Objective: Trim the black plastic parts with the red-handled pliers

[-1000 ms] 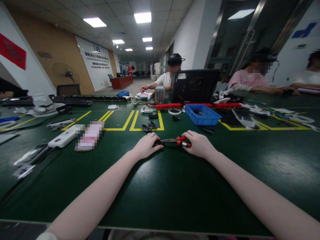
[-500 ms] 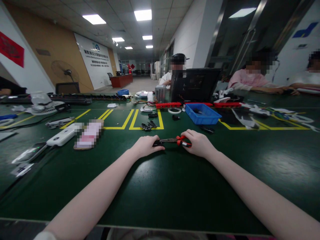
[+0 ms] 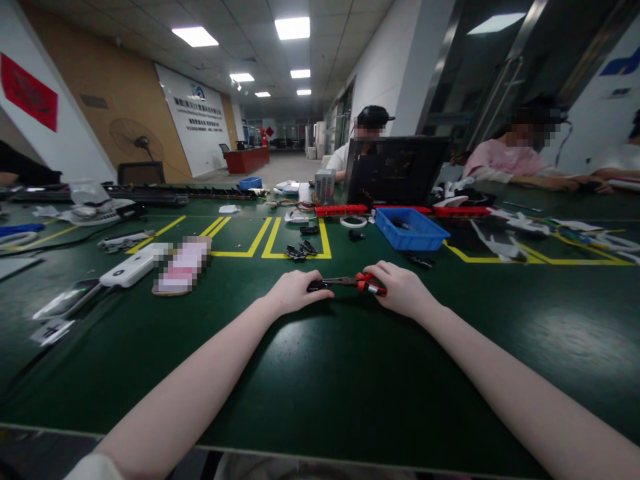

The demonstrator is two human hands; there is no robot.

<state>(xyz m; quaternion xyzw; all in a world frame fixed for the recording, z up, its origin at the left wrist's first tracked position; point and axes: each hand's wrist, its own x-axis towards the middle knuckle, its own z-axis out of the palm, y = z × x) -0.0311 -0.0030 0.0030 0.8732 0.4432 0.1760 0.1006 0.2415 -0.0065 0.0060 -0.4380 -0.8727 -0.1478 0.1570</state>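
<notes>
My right hand [image 3: 404, 290] is closed round the red and black handles of needle-nose pliers [image 3: 367, 283]. The pliers' narrow metal jaws point left and reach a small black part [image 3: 317, 285]. My left hand [image 3: 295, 292] pinches that part between thumb and fingers; most of it is hidden, so its exact kind cannot be told. Both hands are just over the green table [image 3: 320, 380]. Beyond them, several small black pieces [image 3: 301, 251] lie by the yellow tape, and a blue tray [image 3: 413, 230] with a dark item inside stands to the right.
On the left lie a phone-shaped blurred pink item [image 3: 183, 265], a white power bank-like device [image 3: 134, 264] and cables. A large black case [image 3: 400, 173] stands at the back. Co-workers sit across the table, one in a pink shirt [image 3: 500, 160]. A white ring [image 3: 353, 221] lies near the tray.
The view has shifted slightly, so everything appears a little further right. My hands keep the same hold on the pliers and the black part.
</notes>
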